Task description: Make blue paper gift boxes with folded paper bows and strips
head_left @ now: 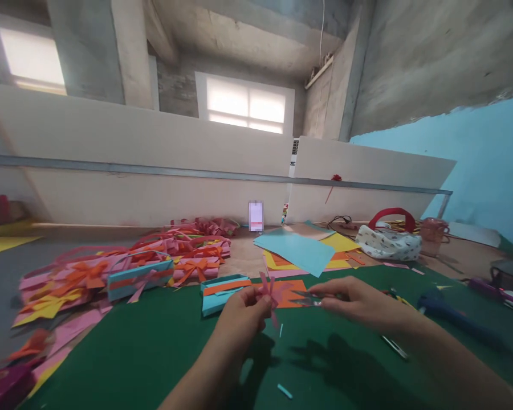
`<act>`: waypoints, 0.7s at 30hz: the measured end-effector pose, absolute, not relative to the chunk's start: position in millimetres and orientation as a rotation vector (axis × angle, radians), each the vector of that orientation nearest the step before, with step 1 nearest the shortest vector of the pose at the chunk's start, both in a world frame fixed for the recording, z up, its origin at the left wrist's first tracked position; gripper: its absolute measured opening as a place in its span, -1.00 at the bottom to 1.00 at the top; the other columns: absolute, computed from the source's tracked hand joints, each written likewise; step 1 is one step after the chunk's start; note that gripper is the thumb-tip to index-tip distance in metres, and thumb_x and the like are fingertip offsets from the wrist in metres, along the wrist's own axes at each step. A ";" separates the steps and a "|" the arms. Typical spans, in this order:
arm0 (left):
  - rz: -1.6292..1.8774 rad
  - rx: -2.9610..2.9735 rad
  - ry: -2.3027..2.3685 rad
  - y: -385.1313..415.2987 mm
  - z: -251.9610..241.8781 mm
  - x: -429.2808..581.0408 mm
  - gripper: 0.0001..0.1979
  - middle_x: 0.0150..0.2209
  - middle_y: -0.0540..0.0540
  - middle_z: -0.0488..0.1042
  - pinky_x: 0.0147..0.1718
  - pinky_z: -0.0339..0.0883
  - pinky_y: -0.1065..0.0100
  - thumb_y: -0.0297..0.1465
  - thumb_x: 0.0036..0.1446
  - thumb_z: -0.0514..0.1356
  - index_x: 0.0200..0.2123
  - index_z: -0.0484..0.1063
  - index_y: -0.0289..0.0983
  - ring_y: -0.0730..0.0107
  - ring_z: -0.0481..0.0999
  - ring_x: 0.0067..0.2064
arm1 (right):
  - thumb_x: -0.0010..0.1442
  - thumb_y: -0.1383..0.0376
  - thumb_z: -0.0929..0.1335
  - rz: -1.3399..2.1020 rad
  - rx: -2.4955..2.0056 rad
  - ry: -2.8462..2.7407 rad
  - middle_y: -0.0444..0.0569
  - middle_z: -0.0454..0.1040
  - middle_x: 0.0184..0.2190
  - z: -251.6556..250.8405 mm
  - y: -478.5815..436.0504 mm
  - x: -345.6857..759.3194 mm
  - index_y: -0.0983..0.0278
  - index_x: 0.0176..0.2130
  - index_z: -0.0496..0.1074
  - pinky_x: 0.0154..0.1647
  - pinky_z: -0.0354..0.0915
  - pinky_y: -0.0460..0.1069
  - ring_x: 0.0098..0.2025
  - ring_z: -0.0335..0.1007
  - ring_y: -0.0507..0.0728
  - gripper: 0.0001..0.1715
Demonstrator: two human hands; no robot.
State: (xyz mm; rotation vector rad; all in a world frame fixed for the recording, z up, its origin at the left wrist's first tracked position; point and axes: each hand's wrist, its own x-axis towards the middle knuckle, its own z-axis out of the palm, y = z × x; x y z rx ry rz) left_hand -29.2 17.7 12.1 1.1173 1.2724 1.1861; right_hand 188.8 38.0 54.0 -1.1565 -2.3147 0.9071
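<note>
Two bare hands, head view, above a green mat [154, 353] on the surface [240, 250].

Left hand [244, 313]: fingers closed in a pinch, thumb against forefinger, gripping a pink paper [273, 296] with strips projecting up and down. The paper is at the centre, raised above the mat.

Right hand [354, 296]: fingers nearly together, closed on a metal tool [305, 298], two-pointed, tips parted and directed left toward the pink paper; blurred, exact type cannot be told.

Behind both: one orange sheet [297, 285], flat. Just left of it, one blue bag [222, 293] with an orange band. Farther left, a pile of pink bags [123, 256], several with orange or yellow bows, and a second blue bag [141, 279] at its front.

On the mat, near side: two blue scraps [284, 391], small. Under the right forearm, one silver strip [395, 347], partly covered.

Rear: one phone [256, 216], upright; one blue sheet [297, 250] over yellow paper [344, 244]; one white pouch [387, 244], red handle; one pink mug [432, 238], right of the pouch.
</note>
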 end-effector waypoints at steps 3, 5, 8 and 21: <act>1.220 1.166 1.304 22.9 13.6 -34.5 -0.81 -0.59 0.05 0.39 -0.57 0.05 0.47 -0.27 -0.15 0.19 -0.52 0.40 -0.29 0.52 0.28 -0.56 | 0.23 0.12 0.21 0.822 -1.063 -2.447 -0.14 0.32 -0.54 63.4 50.4 172.0 0.31 -0.32 0.50 -0.49 0.12 -0.10 -0.50 0.16 0.01 -0.60; 1.237 1.200 1.314 24.9 14.6 -37.8 -0.84 -0.61 0.05 0.40 -0.58 0.04 0.46 -0.30 -0.13 0.18 -0.53 0.41 -0.29 0.52 0.27 -0.58 | 0.24 0.12 0.19 0.811 -1.033 -2.457 -0.21 0.13 -0.63 62.9 55.9 162.8 0.32 -0.44 0.44 -0.57 0.00 -0.11 -0.57 -0.01 -0.02 -0.57; 1.241 1.245 1.299 24.1 15.8 -39.8 -0.85 -0.63 0.05 0.40 -0.56 0.08 0.46 -0.32 -0.10 0.17 -0.53 0.42 -0.30 0.51 0.29 -0.58 | 0.22 0.15 0.22 0.830 -1.019 -2.382 -0.20 0.10 -0.59 54.5 60.3 157.4 0.31 -0.46 0.40 -0.56 -0.02 -0.12 -0.54 -0.03 -0.02 -0.64; 1.238 1.280 1.248 24.7 10.5 -35.9 -0.81 -0.59 0.04 0.41 -0.50 0.15 0.42 -0.26 -0.16 0.20 -0.56 0.41 -0.29 0.44 0.35 -0.50 | 0.20 0.20 0.24 0.946 -0.961 -2.342 -0.19 0.16 -0.56 45.2 61.1 168.0 0.31 -0.29 0.48 -0.56 -0.03 -0.12 -0.53 -0.01 -0.02 -0.71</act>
